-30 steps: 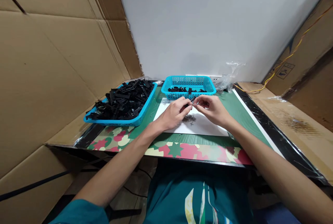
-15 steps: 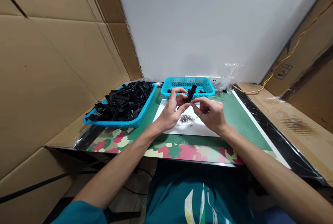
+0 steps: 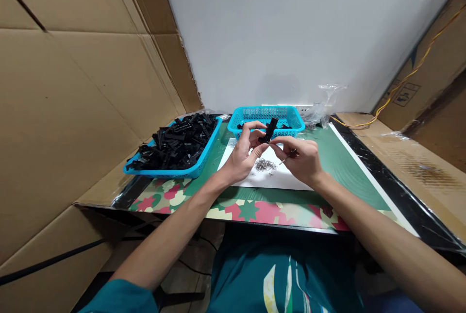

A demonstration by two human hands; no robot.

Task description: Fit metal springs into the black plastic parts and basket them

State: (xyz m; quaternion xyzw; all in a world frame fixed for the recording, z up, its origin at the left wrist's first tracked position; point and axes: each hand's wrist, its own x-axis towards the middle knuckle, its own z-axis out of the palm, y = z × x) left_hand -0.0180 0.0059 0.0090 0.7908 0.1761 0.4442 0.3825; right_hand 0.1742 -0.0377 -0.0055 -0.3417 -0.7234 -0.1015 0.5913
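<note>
Left hand (image 3: pixel 242 153) grasps 1 black part (image 3: pixel 271 129) between thumb and fingers, raised above the white sheet (image 3: pixel 287 182), its long end tilted up toward far right. Right hand (image 3: pixel 300 160) is pinched, thumb and forefinger, at the part's near, lower end; a thin metal tool (image 3: pixel 284 161) is tucked in its fingers, tip jutting left over the heap of small metal pieces (image 3: pixel 265 165).

My judgement: fingertip work here wants a firm left grip, a light right pinch, the 2 hands braced together. Tool tip best kept off the part. Staying above the white helps; any dropped bit would show.

Hard to make out: whether the right pinch holds a metal piece, cannot tell. Fingers cover the part's lower end; the tool's other end is hidden. Far basket (image 3: pixel 267 109) partly blocked, contents uncountable. Right forearm cut off at right.
</note>
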